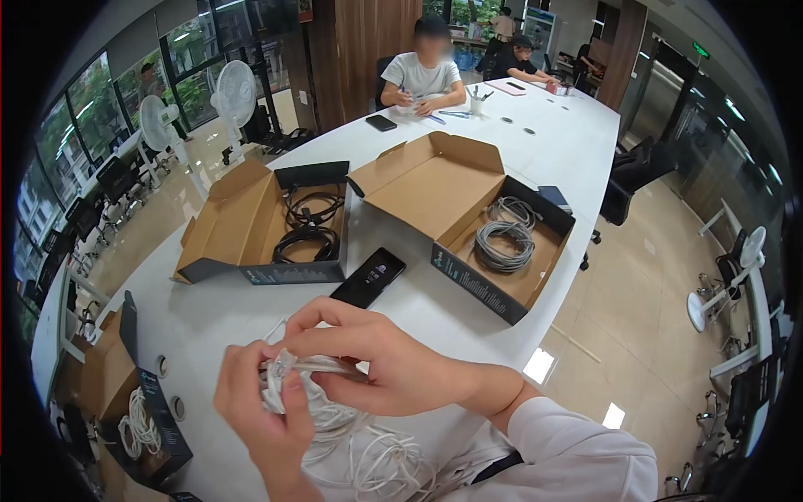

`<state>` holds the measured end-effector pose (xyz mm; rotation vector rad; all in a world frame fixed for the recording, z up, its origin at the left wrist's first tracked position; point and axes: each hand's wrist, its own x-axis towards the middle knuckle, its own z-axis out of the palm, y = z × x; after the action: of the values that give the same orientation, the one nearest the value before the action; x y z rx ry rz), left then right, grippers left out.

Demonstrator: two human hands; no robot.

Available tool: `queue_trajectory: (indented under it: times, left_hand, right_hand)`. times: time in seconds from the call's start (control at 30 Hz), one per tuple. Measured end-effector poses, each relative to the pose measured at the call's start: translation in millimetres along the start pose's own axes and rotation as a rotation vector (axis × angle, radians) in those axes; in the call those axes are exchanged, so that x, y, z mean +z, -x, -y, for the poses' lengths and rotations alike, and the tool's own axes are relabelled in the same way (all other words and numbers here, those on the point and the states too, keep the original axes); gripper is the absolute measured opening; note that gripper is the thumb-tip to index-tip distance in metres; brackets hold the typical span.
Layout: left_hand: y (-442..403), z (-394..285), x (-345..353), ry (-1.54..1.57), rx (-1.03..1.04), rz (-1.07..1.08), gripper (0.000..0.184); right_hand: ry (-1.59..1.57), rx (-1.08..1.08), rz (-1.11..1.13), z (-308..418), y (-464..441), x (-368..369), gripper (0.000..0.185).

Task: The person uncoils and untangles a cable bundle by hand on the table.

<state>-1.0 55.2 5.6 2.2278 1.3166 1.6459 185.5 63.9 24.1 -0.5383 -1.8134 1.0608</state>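
1. The white cable (335, 418) is a loose, tangled bundle of thin, glossy loops. Part of it is gathered in the hands, and the rest spreads below them over the near part of the white table (468, 343), close to the person's body.
2. A clear plastic plug (284, 361) shows at the fingertips, above the loops; its finer details are too small to make out.
3. The left hand (266, 412) rises from the bottom edge, fingers curled upward around the gathered strands and thumb raised beside the plug. It is grasping the bundle.
4. The right hand (376, 360) reaches in from the right, its forearm slanting across the table out of a pale sleeve (577, 448). Its bent fingers extend over the strands toward the plug, with the thumb underneath, pinching a section of cable. The hands meet at the plug.
5. Just beyond the hands lies a black smartphone (370, 279), its screen lit.
6. Farther back stand two open cardboard boxes: the left box (226, 230) contains coiled black cables (308, 244), the right box (435, 171) coiled grey cables (504, 246).
7. At lower left, another open box (104, 360) holds a white coil (142, 422).
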Motion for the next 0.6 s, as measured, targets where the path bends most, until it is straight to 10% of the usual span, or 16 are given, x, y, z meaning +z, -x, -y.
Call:
queue_trajectory:
  times: [0.6]
  left_hand:
    - [5.5, -7.3, -9.5, 0.415, -0.264, 0.22, 0.039]
  right_hand:
    - [0.106, -0.051, -0.075, -1.0, 2.7, 5.0, 0.028]
